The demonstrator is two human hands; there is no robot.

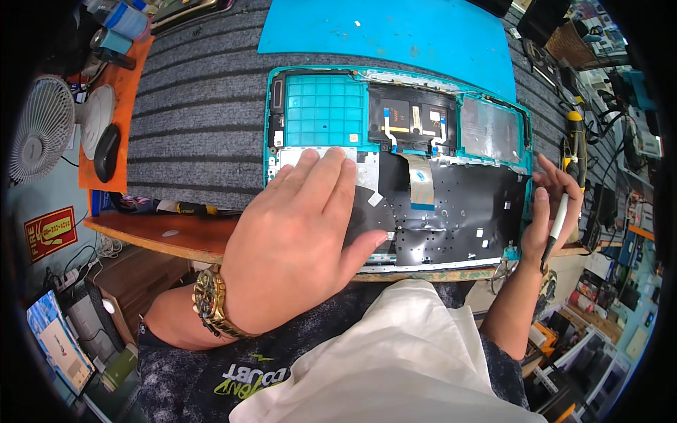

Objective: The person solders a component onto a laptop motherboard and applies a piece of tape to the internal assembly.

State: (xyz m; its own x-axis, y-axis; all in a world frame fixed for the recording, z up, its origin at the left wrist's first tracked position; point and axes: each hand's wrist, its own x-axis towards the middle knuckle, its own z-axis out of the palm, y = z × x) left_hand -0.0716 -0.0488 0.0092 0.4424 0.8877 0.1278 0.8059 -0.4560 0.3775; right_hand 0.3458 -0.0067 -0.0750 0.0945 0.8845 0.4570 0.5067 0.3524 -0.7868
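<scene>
A teal laptop top case (323,109) lies with its inner side up near the table's front edge. A touchpad module (400,120) sits in its far middle, and a black keyboard backing sheet (465,208) fills the near part. A flat ribbon cable (422,185) rests across that sheet. My left hand (300,218) lies flat on the case's left part, fingers stretched over a pale strip, hiding what is under the palm. My right hand (537,229), at the case's right edge, is closed round a slim white-and-black pen-like tool (560,217).
A blue mat (388,32) lies beyond the case on the grey striped table cover (201,113). At left stand a white fan (42,127) and a black mouse (106,153). A yellow-and-black tool (575,141) and cables lie at right.
</scene>
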